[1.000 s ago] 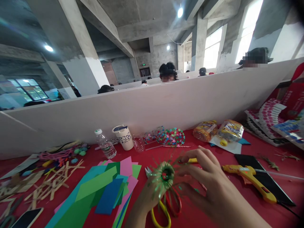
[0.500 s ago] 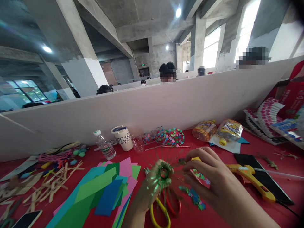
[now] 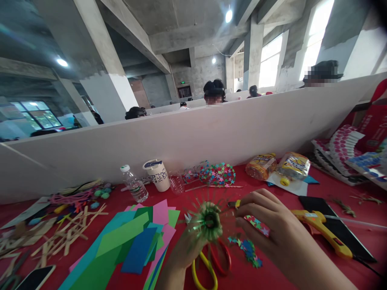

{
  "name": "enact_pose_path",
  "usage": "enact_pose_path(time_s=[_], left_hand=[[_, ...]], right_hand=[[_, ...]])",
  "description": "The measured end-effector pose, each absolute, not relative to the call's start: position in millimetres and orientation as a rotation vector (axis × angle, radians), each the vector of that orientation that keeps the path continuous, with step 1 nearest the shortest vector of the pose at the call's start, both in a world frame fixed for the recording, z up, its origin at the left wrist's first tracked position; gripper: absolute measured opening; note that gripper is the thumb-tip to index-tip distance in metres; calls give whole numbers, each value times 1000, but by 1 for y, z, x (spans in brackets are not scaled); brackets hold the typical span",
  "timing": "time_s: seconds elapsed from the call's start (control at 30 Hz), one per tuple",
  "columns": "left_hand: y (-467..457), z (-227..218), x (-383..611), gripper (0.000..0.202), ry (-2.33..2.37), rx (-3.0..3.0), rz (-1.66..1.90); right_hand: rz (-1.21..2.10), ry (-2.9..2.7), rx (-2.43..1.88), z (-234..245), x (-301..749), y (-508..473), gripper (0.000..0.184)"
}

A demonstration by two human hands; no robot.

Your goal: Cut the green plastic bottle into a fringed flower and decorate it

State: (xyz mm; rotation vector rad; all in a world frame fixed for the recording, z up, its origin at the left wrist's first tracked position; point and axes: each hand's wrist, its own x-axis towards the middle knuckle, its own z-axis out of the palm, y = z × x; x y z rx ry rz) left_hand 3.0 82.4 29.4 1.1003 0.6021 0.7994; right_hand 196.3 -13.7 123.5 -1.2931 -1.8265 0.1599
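Observation:
My left hand [image 3: 193,241] is wrapped round a cut green plastic bottle [image 3: 211,220], whose open end faces me. Thin clear-green strips fan outward from its rim. To the right, my right hand [image 3: 263,217] hovers with bent fingers apart, seemingly holding nothing. Just beyond its fingertips shows a small yellow and black tool [image 3: 234,204], partly hidden by the fingers. Scissors [image 3: 205,270] with one yellow and one red handle lie below the bottle, their blades mostly covered by my left hand. Star-shaped sequins [image 3: 249,251] lie between the scissors and my right forearm.
Coloured paper sheets [image 3: 121,241] and wooden sticks [image 3: 66,235] lie left. A water bottle [image 3: 134,185], a white cup [image 3: 157,175] and star-filled plastic [image 3: 217,174] stand along the partition [image 3: 181,139]. A yellow glue gun [image 3: 325,229] rests on a black tablet-like slab [image 3: 356,237] at right.
My left hand has tilted the cut bottle slightly, so its dark opening shows more to the right. My right hand has shifted a little, uncovering more of the yellow and black tool.

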Motion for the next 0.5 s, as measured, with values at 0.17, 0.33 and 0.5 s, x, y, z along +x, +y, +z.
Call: enact_pose_path(time_s=[0.17, 0.33, 0.5], left_hand=[[82, 24, -1, 35, 690, 1154, 813], [82, 23, -6, 38, 710, 1263, 820], [78, 40, -6, 32, 810, 1517, 774]], right_hand=[[116, -1828, -1285, 126, 197, -15, 11], [-14, -1929, -1203, 133, 194, -21, 12], [-48, -1991, -1170, 137, 179, -24, 10]])
